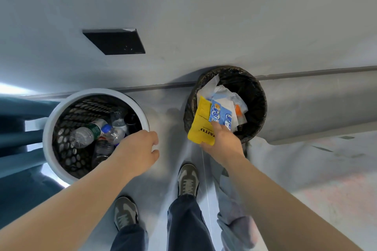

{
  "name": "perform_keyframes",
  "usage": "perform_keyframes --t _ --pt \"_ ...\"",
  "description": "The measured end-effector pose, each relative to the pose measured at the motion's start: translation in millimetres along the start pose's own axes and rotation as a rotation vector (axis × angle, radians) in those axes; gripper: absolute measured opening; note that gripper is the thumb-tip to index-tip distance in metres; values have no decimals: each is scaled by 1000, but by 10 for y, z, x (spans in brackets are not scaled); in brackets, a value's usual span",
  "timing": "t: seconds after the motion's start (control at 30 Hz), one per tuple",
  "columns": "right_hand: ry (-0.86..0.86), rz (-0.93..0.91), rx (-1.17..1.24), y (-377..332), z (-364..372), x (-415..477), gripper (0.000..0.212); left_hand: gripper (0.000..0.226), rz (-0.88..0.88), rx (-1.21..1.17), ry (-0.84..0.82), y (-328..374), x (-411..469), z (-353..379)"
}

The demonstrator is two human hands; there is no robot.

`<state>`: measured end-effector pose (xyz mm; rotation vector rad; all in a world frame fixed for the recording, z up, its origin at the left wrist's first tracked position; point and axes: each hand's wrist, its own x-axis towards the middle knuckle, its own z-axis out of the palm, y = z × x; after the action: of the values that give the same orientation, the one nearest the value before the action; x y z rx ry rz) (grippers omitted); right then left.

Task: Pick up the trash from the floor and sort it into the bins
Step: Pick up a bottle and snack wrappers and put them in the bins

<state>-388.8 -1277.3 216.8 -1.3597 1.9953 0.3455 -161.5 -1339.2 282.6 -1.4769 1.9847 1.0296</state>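
My right hand (221,141) pinches a yellow wrapper (201,124) and a blue-and-white packet (221,113) together, holding them over the near rim of the black-lined bin (259,96). That bin holds crumpled white paper and an orange scrap. My left hand (140,149) hangs with loosely curled fingers and holds nothing, just past the right rim of the white-rimmed mesh bin (46,128). Inside the mesh bin lie several clear plastic bottles (89,133).
Both bins stand against a grey wall with a baseboard strip (306,73). A dark rectangular panel (115,42) sits on the wall above. My two shoes (187,179) stand on the grey floor between the bins. A teal curtain (18,144) hangs at the left; crumpled plastic sheet (234,220) lies at right.
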Motion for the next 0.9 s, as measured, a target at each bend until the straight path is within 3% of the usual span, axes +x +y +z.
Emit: perform_keyframes --t 0.07,0.1,0.27,0.33,0.47,0.57,0.67,0.8,0.9 --pt "-129 -65 -87 29 11 -16 83 29 -1 14 -14 42 50 -19" --pt "-134 -82 -143 20 28 -9 82 29 1 24 -19 61 78 -24" --pt "85 -34 -120 17 30 108 28 30 7 51 -46 117 170 -29" --pt "153 -10 -94 125 -66 141 18 31 8 61 -49 135 197 -38" --pt "441 239 271 474 -313 187 13 30 -5 62 -47 202 254 -33" --pt "496 505 630 698 -386 292 37 28 9 66 -43 288 287 -14" --pt "319 659 925 799 -360 402 40 29 16 51 -39 377 323 3" --pt "-114 725 1079 805 -220 453 17 31 30 49 -39 467 361 12" --pt "-118 717 716 684 -253 443 16 31 34 48 -41 499 384 19"
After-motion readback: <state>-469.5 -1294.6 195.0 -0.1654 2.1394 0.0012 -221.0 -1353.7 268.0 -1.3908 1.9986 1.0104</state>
